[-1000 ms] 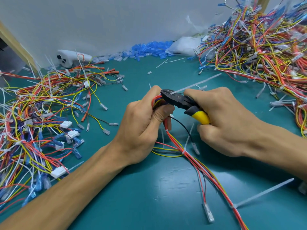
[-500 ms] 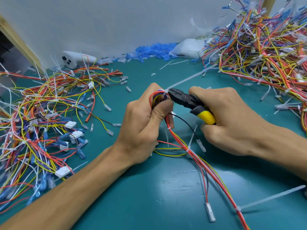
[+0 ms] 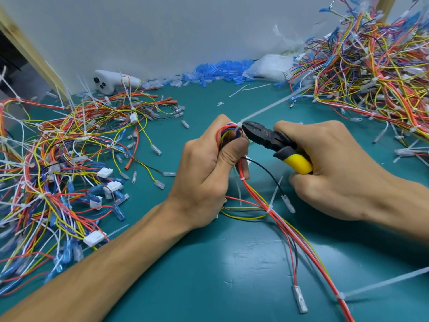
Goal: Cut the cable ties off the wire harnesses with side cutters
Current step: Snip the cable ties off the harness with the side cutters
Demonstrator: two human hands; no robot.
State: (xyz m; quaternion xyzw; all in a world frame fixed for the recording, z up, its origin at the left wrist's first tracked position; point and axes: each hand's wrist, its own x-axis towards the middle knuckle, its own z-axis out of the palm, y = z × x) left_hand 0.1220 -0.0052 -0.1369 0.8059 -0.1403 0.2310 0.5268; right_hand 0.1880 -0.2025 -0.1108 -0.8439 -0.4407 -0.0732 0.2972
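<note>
A multicoloured wire harness point(image 3: 278, 219) of red, yellow, blue and black leads is gripped in the left hand point(image 3: 209, 173), whose fingers point(image 3: 232, 152) are curled tightly round its bundled upper end, with the thumb pressed across the wires. At the top of those fingers a thin white plastic cable tie point(image 3: 238, 130) is wrapped round the bundle, its long tail running up and away beyond the fingertips. The black-headed, yellow-handled side cutters point(image 3: 267, 138) are grasped in the right hand point(image 3: 336, 168), its fingers point(image 3: 287, 129) wrapped round the handles. The jaws are set against the tie's head, just beside the left thumb; whether they are fully closed cannot be told. Below the left fingers the harness is trailed toward the viewer over the teal matte surface point(image 3: 232, 275), and a second white tie point(image 3: 270, 209) is bound round it near the right hand's little finger. Outward of the left knuckles a loose spread of coloured harnesses point(image 3: 58, 159) with white connectors is laid out, and beyond the right fingers a taller tangled heap of harnesses point(image 3: 371, 77) is piled. Far past both sets of fingertips, a drift of small blue plastic sleeves point(image 3: 216, 70) and a white rounded device point(image 3: 111, 82) are set against the wall.
</note>
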